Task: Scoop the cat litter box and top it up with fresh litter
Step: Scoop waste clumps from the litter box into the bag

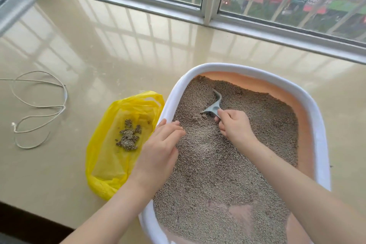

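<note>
A litter box (316, 109) with a white rim and pink inner wall fills the right side, holding grey-brown litter (227, 164). My right hand (234, 125) is shut on the handle of a grey scoop (214, 106), whose blade digs into the litter near the box's middle. My left hand (161, 148) rests on the box's left rim, fingers curled over the litter, holding nothing. A yellow plastic bag (111, 156) lies open on the floor left of the box, with clumps of litter (128, 136) inside.
The beige tiled floor (99, 45) spreads left and behind the box. A white cord (39, 109) lies looped at far left. A window frame (198, 12) runs along the back. A dark floor edge (29, 222) shows at lower left.
</note>
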Motion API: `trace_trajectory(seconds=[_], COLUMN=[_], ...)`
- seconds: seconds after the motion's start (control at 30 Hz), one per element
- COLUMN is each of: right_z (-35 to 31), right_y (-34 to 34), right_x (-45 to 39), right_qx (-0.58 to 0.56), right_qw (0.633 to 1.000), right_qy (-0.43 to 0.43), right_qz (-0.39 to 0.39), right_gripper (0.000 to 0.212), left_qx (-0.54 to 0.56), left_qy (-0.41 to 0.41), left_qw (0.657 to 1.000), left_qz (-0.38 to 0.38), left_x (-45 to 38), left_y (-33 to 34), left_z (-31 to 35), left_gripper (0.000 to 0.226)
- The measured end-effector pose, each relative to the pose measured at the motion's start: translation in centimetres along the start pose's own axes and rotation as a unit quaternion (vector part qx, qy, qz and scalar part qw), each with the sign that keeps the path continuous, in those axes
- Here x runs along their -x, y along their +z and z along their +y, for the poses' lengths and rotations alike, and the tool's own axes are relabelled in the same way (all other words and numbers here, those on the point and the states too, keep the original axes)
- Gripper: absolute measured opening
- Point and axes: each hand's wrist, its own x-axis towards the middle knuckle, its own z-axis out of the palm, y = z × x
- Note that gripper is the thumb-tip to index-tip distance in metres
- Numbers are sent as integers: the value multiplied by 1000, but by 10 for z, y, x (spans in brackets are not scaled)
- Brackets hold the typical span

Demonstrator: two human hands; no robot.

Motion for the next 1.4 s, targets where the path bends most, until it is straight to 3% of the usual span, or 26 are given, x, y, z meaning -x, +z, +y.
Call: trace_trajectory(seconds=[0.13, 0.67, 0.9, 1.0, 1.13, 1.4], right_z=[9, 26, 29, 32, 35, 34], right_y=[1, -19, -27, -44, -64, -73], right_x=[5, 88, 117, 131, 142, 140], right_qx=[-9, -65, -58, -36, -22, -25], right_qw=[999, 998, 997, 997, 994, 990], right_qy=[-48, 6, 25, 40, 87, 116], right_qz=[8, 17, 42, 58, 65, 80], right_gripper=[33, 31, 32, 31, 32, 32], left_qx=[6, 9, 37, 40, -19, -7], left_qy=[1, -2, 21, 86, 200, 205], left_qw=[1000, 1000, 999, 995, 974, 974], left_qz=[1, 7, 25, -18, -106, -91], left_x=[0, -1, 3, 10, 27, 28], left_y=[0, -1, -4, -18, -31, -23], left_z=[0, -1, 2, -5, -15, -22], left_gripper=[43, 45, 27, 20, 38, 42])
